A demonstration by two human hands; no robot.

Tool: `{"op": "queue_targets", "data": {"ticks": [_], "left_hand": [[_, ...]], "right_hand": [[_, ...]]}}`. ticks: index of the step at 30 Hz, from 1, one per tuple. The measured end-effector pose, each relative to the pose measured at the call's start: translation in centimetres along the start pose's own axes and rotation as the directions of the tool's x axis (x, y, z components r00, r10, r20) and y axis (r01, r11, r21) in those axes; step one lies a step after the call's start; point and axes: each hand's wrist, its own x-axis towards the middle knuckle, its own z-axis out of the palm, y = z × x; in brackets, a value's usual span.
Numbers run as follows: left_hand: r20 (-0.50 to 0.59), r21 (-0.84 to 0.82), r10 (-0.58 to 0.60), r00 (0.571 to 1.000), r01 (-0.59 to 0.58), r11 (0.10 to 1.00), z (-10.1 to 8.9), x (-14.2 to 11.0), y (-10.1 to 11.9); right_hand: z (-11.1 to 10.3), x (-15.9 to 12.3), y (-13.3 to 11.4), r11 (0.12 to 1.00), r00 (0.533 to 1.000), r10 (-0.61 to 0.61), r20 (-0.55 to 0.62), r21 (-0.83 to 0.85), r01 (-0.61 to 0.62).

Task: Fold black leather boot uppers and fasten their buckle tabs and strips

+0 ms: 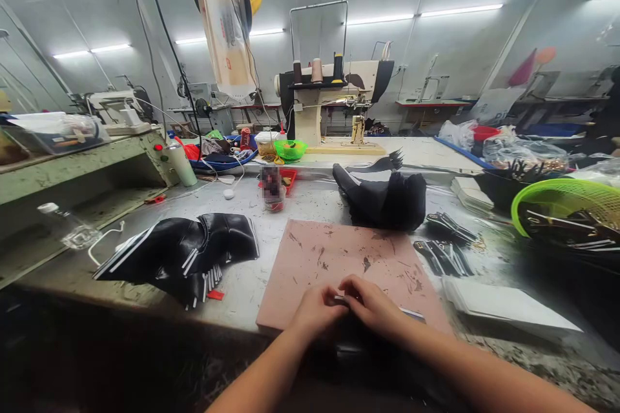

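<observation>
My left hand [320,310] and my right hand [371,305] meet over the front edge of a pink board [339,251]. Fingers of both are pinched together on a black leather-like piece with a pale edge. Most of that piece is hidden under my hands, and its lower part hangs dark in front of the board. A white-edged end [411,314] shows to the right of my right hand. Left of the board lies a stack of black pieces with white edge strips [181,251]. Behind the board sits a bundle of black material [387,200].
Small black strips [443,258] and white sheets [508,306] lie right of the board, near a green basket [520,206]. A clear bottle [72,229] and a flask [181,164] stand left. A sewing machine [310,116] is beyond the table.
</observation>
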Motion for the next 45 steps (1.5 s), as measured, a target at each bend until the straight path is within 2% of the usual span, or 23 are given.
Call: {"op": "queue_targets", "data": {"ticks": [7,14,17,24,30,33,36,39,42,45], "left_hand": [[0.054,-0.124,-0.075,0.996,0.081,0.989,-0.9,0.1,-0.2],[0.03,-0.073,-0.039,0.999,0.041,0.996,-0.9,0.2,-0.4],[0.007,0.007,-0.001,1.0,0.001,1.0,-0.8,0.1,-0.5],[-0.004,0.144,0.022,1.0,-0.022,0.989,-0.3,-0.6,-0.1],[-0.024,0.122,0.011,1.0,-0.008,0.992,0.0,-0.2,-0.3],[-0.017,0.062,-0.032,0.999,0.033,0.998,0.1,0.0,-0.3],[-0.017,0.002,-0.05,0.999,0.05,0.999,0.1,0.1,0.0],[-0.01,-0.04,-0.039,0.999,0.038,0.998,0.0,0.1,0.4],[-0.009,-0.047,-0.014,1.0,0.013,0.999,-0.1,0.1,0.6],[-0.02,-0.018,0.015,1.0,-0.015,1.0,0.0,0.1,0.4]], "right_hand": [[0.8,-0.4,-0.1,0.998,0.992,-0.048,-0.119,0.029,0.052],[1.1,-0.5,-0.2,0.995,0.981,-0.082,-0.176,-0.062,0.073],[1.0,-0.3,-0.3,0.991,0.985,-0.065,-0.16,-0.129,0.044],[0.4,0.3,-0.8,0.975,0.997,0.071,-0.044,-0.206,-0.079],[1.5,-0.1,-0.2,0.918,0.985,-0.088,-0.145,-0.397,0.024],[1.2,-0.2,-0.1,0.955,0.983,-0.083,-0.165,-0.296,0.031],[0.4,0.0,0.0,0.996,0.989,0.004,-0.146,-0.088,-0.017],[-0.2,0.2,0.0,0.992,0.989,0.107,-0.106,0.071,-0.1],[-0.4,0.2,0.0,0.989,0.988,0.125,-0.093,0.086,-0.117],[-0.6,0.1,-0.2,0.999,0.995,0.043,-0.091,-0.007,-0.044]]}}
